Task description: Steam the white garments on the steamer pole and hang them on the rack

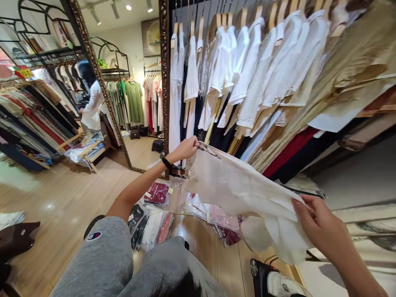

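A thin cream-white garment [235, 181] is stretched out in the air between my two hands. My left hand [188, 149], with a black band on its wrist, pinches the garment's far upper corner, where a dark strip or tag shows. At the near right, my right hand [318, 222] grips the other end of the same edge between thumb and fingers. The cloth hangs loose below that edge, and its exact cut cannot be made out. Below it, plastic-wrapped pink and white garments [216, 216] lie on the floor, partly hidden by the cloth.
White tops [244, 66] hang on a rack ahead, with trousers beneath. A large framed mirror [165, 82] stands left of them. More bagged clothes [153, 225] lie near my knees. A black wheeled object [262, 274] sits at lower right. A person in white [93, 97] is at the left.
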Available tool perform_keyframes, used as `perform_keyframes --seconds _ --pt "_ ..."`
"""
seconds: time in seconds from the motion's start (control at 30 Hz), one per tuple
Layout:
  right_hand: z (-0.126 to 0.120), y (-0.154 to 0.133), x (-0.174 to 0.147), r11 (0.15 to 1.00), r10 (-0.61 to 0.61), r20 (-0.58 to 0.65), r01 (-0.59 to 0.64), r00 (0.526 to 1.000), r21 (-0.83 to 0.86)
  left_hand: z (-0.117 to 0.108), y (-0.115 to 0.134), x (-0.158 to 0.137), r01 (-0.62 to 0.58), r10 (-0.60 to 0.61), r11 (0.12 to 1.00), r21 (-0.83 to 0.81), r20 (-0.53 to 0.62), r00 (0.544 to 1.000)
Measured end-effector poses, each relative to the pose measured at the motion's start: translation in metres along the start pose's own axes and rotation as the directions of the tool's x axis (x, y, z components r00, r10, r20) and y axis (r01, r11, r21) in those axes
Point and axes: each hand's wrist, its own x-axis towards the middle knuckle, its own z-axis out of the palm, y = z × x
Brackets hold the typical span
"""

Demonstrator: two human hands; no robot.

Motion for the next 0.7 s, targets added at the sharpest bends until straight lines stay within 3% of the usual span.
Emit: perform_keyframes --seconds 0.1,0.2,0.27,0.37,0.47,0.53,0.63,0.7 --pt "0.017 -0.014 0.013 0.98 0.008 0.103 -0.028 0.995 0.195 -0.013 -0.01 -0.024 0.175 -0.168 0.942 -0.287 0.048 0.985" --pt "0.028 -0.027 0.023 0.932 -0.111 0.173 0.042 0.979 0.359 -0.022 -0.012 -0.054 0.363 -0.316 0.7 -0.615 0.189 0.93" --pt "0.032 -0.034 0.026 0.878 -0.202 0.228 0.074 0.952 0.472 -0.026 -0.01 -0.076 0.38 -0.362 0.537 -0.753 0.2 0.91" --pt "0.037 -0.042 0.025 0.798 -0.229 0.358 -0.036 0.905 0.602 -0.027 -0.004 -0.111 0.322 -0.421 0.397 -0.859 0.141 0.896" --pt "0.043 -0.048 0.017 0.746 -0.276 0.502 -0.146 0.82 0.649 -0.029 0.002 -0.149 0.288 -0.419 0.398 -0.871 0.107 0.902" --pt "0.05 -0.051 0.012 0.761 -0.341 0.539 -0.111 0.771 0.64 -0.033 0.006 -0.175 0.277 -0.376 0.405 -0.871 0.117 0.919" --pt "0.064 -0.055 0.008 0.812 -0.42 0.4 0.14 0.815 0.567 -0.046 0.012 -0.214 0.242 -0.331 0.374 -0.895 0.115 0.937" --pt "0.073 -0.061 0.006 0.836 -0.459 0.283 0.301 0.842 0.458 -0.056 0.016 -0.239 0.256 -0.376 0.445 -0.858 0.081 0.923"
